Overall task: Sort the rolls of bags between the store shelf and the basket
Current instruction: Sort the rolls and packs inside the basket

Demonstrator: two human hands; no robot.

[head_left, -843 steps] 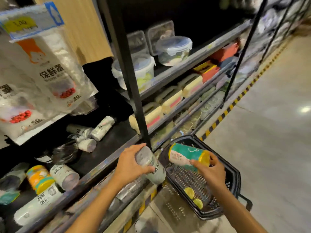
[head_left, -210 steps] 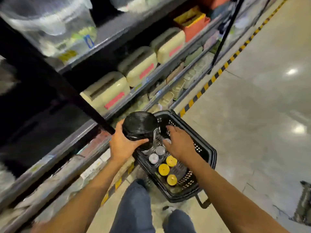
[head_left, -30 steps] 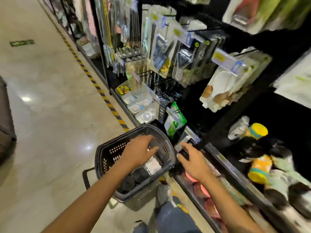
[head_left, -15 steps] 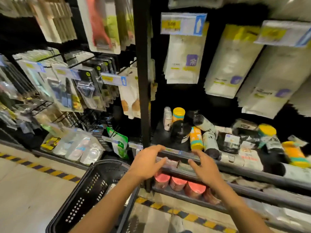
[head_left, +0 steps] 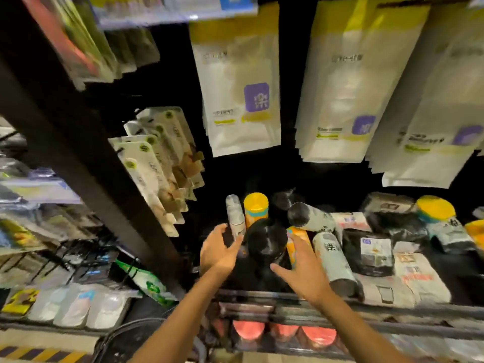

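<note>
A fat black roll of bags (head_left: 265, 241) stands upright on the dark shelf (head_left: 288, 293). My left hand (head_left: 218, 251) is spread just left of it and my right hand (head_left: 301, 271) just right of it; neither holds anything. Behind the black roll stand a slim white roll (head_left: 235, 216) and a yellow-capped roll (head_left: 256, 208). An orange roll (head_left: 296, 239) and white rolls (head_left: 332, 258) lie to the right. Only the rim of the black basket (head_left: 125, 334) shows at the bottom left.
White packets (head_left: 237, 100) hang on hooks above the shelf. A black upright post (head_left: 86, 179) runs diagonally on the left, with hanging packs (head_left: 154, 166) beside it. Flat wrapped bag packs (head_left: 413, 273) lie at the right. Red-lidded tubs (head_left: 282, 331) fill the shelf below.
Both hands have moved forward over the shelf edge and now flank the black roll. The view has moved closer to the shelf; the basket has slipped almost out of sight.
</note>
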